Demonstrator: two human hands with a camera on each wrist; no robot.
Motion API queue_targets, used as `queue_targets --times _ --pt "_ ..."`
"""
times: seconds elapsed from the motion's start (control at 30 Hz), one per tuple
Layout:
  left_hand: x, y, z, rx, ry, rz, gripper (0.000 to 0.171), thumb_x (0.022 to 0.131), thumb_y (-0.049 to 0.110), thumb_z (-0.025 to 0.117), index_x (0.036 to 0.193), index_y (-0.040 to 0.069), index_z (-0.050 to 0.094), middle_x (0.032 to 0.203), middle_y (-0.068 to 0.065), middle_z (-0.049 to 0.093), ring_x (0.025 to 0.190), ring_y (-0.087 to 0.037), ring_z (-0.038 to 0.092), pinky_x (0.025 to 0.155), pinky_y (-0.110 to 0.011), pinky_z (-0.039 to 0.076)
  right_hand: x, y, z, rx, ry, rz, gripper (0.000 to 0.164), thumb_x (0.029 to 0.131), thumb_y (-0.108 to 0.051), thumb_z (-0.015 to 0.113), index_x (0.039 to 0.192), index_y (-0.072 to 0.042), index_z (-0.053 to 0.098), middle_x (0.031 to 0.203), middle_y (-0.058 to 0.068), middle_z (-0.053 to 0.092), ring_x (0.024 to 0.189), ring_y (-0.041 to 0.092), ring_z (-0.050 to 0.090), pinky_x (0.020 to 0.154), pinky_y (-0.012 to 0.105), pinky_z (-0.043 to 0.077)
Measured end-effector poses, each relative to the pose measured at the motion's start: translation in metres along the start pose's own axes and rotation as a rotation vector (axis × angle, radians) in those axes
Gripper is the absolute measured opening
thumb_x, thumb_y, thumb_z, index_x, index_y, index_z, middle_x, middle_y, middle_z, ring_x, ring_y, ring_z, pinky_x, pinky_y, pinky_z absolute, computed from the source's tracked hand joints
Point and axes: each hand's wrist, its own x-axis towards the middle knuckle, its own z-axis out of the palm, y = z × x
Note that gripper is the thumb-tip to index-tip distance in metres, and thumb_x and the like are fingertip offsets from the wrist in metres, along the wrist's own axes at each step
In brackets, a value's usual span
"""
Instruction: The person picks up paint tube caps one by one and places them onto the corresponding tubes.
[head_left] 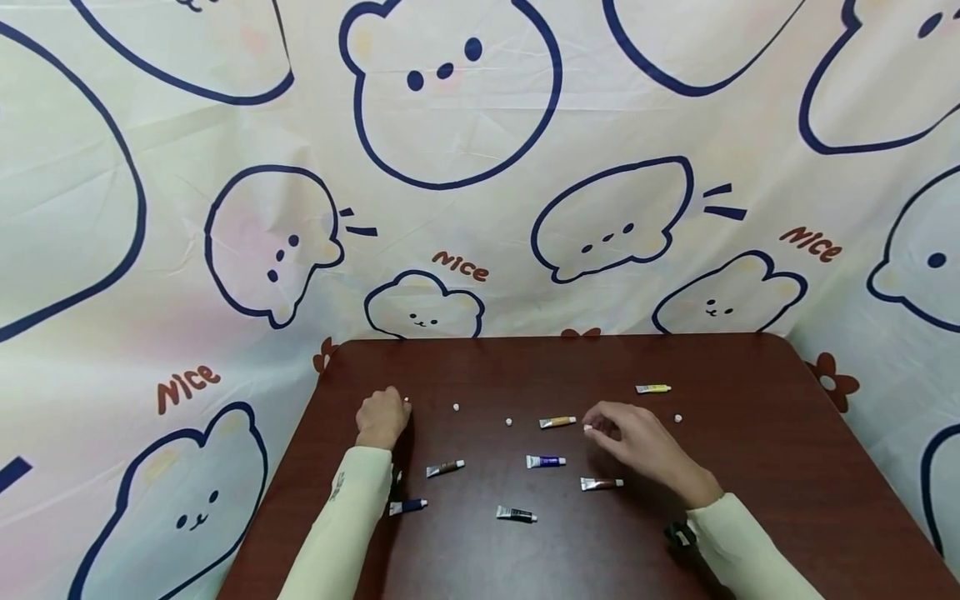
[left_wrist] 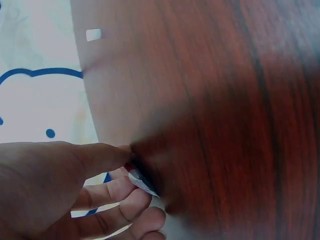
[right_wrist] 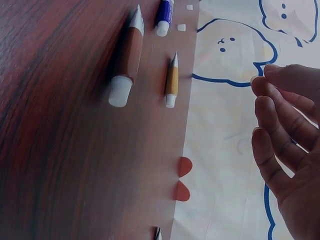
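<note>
At the table's far left, my left hand point(head_left: 382, 418) pinches a small paint tube point(left_wrist: 142, 183) with thumb and fingers. Its pale crimped end and a bit of red show; the rest is covered by the hand. My right hand point(head_left: 637, 442) is above the table at centre right, thumb and forefinger together on a small white cap point(head_left: 588, 427). The right wrist view shows those fingertips meeting, the cap hidden there. Close to this hand lie an ochre paint tube point(head_left: 557, 422), a reddish-brown tube point(head_left: 602, 483) and a purple tube point(head_left: 545, 461).
Other tubes lie about the brown table point(head_left: 600, 558): yellow point(head_left: 652, 388), brown point(head_left: 446, 468), dark blue point(head_left: 408, 506) and black point(head_left: 517, 515). Loose white caps sit at the back left point(head_left: 456, 407), centre point(head_left: 508, 422) and right point(head_left: 678, 418). A patterned cloth point(head_left: 450, 225) hangs behind.
</note>
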Motion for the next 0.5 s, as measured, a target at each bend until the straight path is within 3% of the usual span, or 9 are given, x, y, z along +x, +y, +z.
queue_targets --times 0.27,0.5 --pt "-0.013 -0.002 -0.004 -0.005 0.065 0.08 0.028 0.106 0.021 0.073 0.113 -0.006 0.068 0.096 -0.025 0.071 0.083 -0.044 0.073 0.072 -0.057 0.063 0.004 -0.005 0.006 0.013 0.001 -0.019 0.013 0.097 -0.016 0.085 0.104 -0.022 0.077 0.094 -0.015 0.073 0.082 -0.004 0.063 0.073 0.024 0.058" --pt "-0.02 0.005 -0.007 -0.033 0.201 0.206 0.021 0.102 0.018 0.079 0.1 0.0 0.068 0.087 -0.018 0.07 0.081 -0.038 0.07 0.07 -0.051 0.062 0.007 -0.009 0.01 -0.003 -0.008 -0.018 0.011 0.097 -0.017 0.084 0.106 -0.02 0.078 0.097 -0.014 0.075 0.085 -0.002 0.063 0.076 0.026 0.06"
